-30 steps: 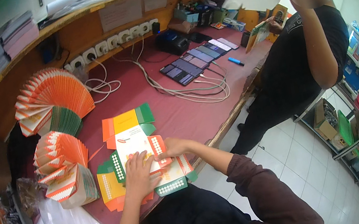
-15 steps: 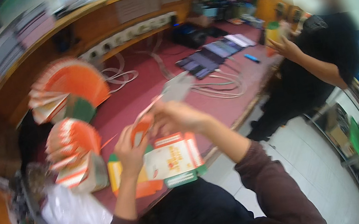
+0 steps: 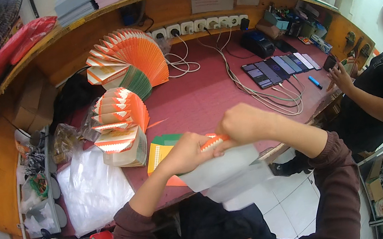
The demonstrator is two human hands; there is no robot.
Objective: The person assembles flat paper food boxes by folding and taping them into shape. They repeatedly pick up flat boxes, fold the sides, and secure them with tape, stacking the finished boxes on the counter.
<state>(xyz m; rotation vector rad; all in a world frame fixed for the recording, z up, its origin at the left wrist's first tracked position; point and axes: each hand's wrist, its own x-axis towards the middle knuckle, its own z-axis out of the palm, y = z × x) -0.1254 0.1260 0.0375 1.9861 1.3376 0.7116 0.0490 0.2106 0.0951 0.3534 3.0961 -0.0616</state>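
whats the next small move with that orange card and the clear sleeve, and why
Probably push the orange card further down into the clear sleeve. Both the left hand and right hand pinch it at the sleeve's top edge, and a strip of card shows above the sleeve.

Both arms in long maroon sleeves, knit-looking, cuffs pushed back above the wrists. Left hand (image 3: 183, 154) and right hand (image 3: 243, 123) bare: no gloves, rings or watch visible. Dark garment, near black, over the lap below. Sleeve fabric creased at the elbows.
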